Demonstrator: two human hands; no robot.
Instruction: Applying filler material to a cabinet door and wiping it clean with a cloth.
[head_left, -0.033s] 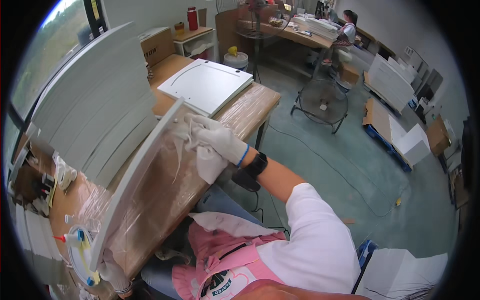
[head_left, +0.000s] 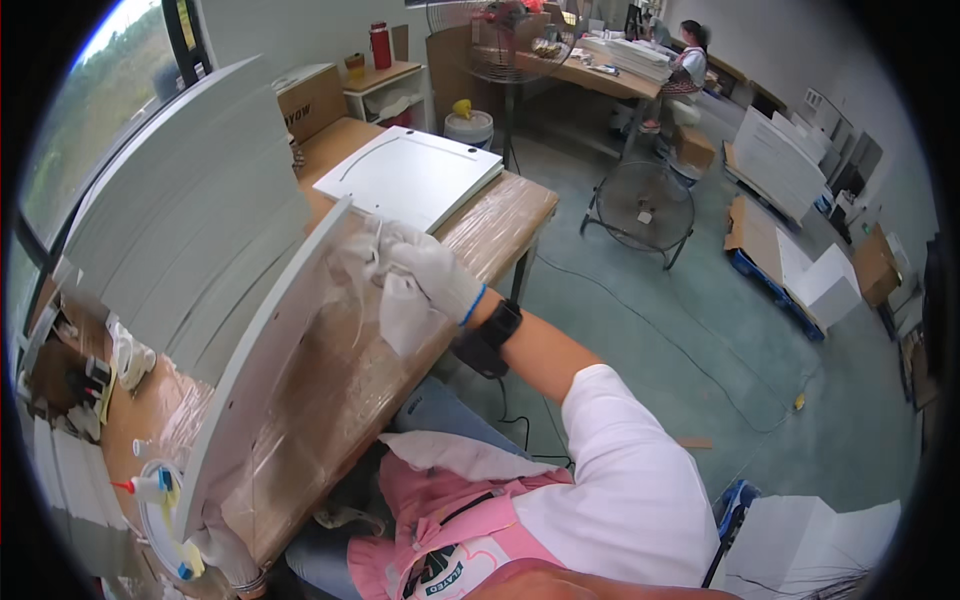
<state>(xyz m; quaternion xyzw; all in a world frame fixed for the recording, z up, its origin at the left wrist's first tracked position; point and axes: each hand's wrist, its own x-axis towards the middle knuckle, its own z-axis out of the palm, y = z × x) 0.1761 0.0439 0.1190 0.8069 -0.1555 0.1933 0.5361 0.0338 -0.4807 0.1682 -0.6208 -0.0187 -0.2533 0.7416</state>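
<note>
A thin white panel (head_left: 262,318) stands on its edge, slanted across the film-covered table (head_left: 350,385), with small dark holes along it. At its near lower end my left hand (head_left: 225,548), in a white glove, grips the board; its fingers are partly hidden behind it. Close to the far end is my gloved right hand (head_left: 425,268), closed on a crumpled white cloth (head_left: 405,318) that hangs below the fingers and lies against the panel's face. Beyond it, flat white panels (head_left: 410,175) lie stacked on the table.
A tall stack of white boards (head_left: 185,215) stands left, by the window. Near my left hand are a red-tipped bottle (head_left: 148,487) and a round white container (head_left: 155,525). A floor fan (head_left: 642,205) and loose cable are right; a person (head_left: 688,70) sits far back.
My right hand with the cloth has shifted slightly left along the panel. The panel's far end has moved slightly left; my left hand stays at the near end.
</note>
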